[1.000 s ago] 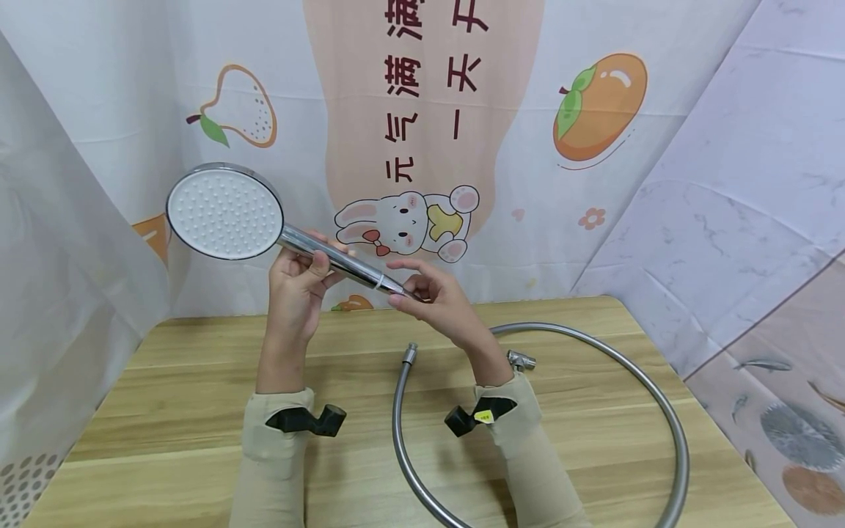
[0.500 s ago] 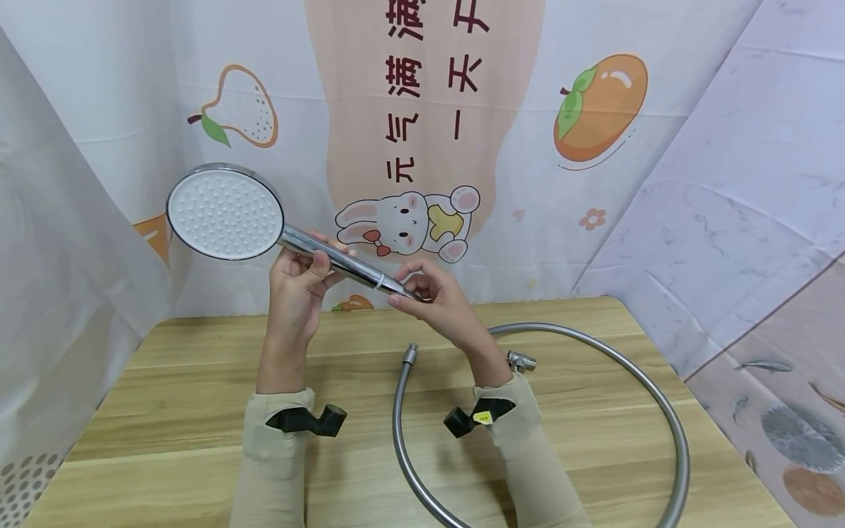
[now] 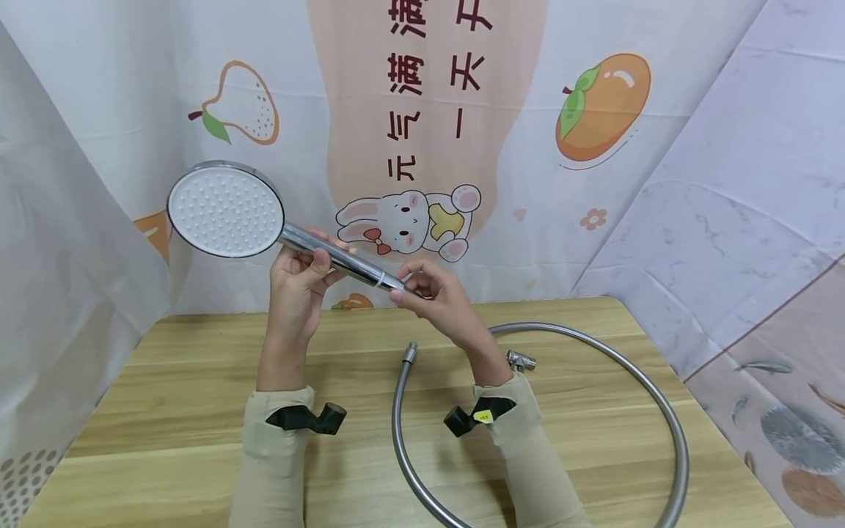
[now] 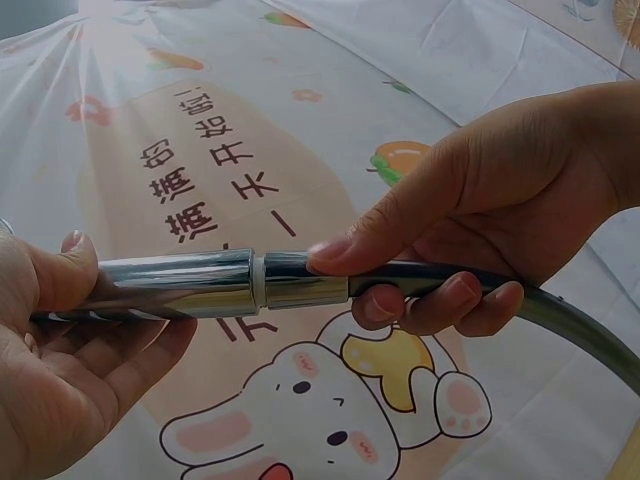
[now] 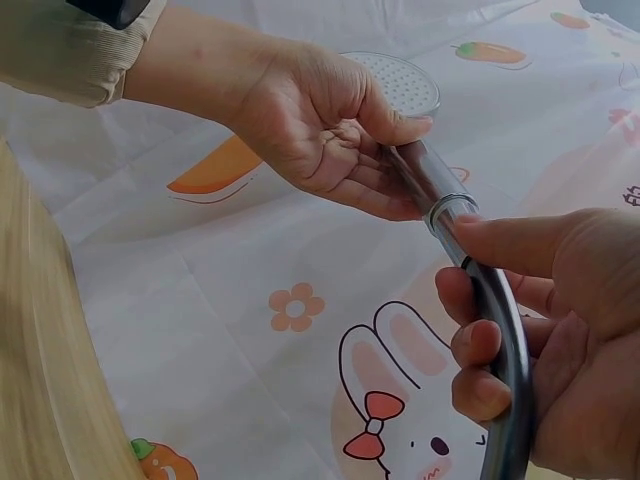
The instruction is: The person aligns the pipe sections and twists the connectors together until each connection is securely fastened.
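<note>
My left hand [image 3: 293, 297] holds a chrome shower head by its handle [image 4: 185, 285], thumb on the near side. The round white spray face [image 3: 226, 209] tilts toward the head camera at the left. At the handle's lower end, my right hand [image 3: 441, 297] pinches the chrome hose nut [image 4: 305, 283] between thumb and fingers. Handle and nut stand in line, with a narrow white ring [image 4: 259, 282] showing at the joint. From the nut, the grey shower hose [image 5: 508, 370] runs back through the right hand's curled fingers. Both hands are raised above the table's back edge.
The hose [image 3: 678, 440] loops over the wooden table [image 3: 165, 411] on the right. Its other metal end [image 3: 410, 353] lies between the forearms. A small chrome fitting [image 3: 521, 361] sits beside the right wrist. A printed curtain [image 3: 515, 242] hangs close behind the hands.
My right index finger was stretched out along the handle and has bent back toward the nut. The left hand and shower head have stayed in place.
</note>
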Available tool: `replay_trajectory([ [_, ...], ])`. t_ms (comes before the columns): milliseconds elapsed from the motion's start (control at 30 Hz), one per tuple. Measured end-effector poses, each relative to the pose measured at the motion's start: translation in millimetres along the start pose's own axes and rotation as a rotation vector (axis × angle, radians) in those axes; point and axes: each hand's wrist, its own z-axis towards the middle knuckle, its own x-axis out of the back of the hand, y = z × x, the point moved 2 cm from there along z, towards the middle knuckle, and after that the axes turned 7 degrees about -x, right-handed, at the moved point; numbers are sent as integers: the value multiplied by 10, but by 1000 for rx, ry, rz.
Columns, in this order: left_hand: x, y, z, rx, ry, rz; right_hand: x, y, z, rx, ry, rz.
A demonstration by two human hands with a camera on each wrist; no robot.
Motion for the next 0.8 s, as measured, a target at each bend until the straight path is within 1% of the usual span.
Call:
replay_trajectory([
  [367, 14, -10, 18, 3, 7, -17, -14, 5, 5, -2, 1, 23],
  [600, 2, 12, 18, 6, -1, 8, -13, 0, 2, -1, -10, 30],
  [800, 5, 16, 10, 8, 6, 3, -10, 5, 4, 0, -18, 23],
])
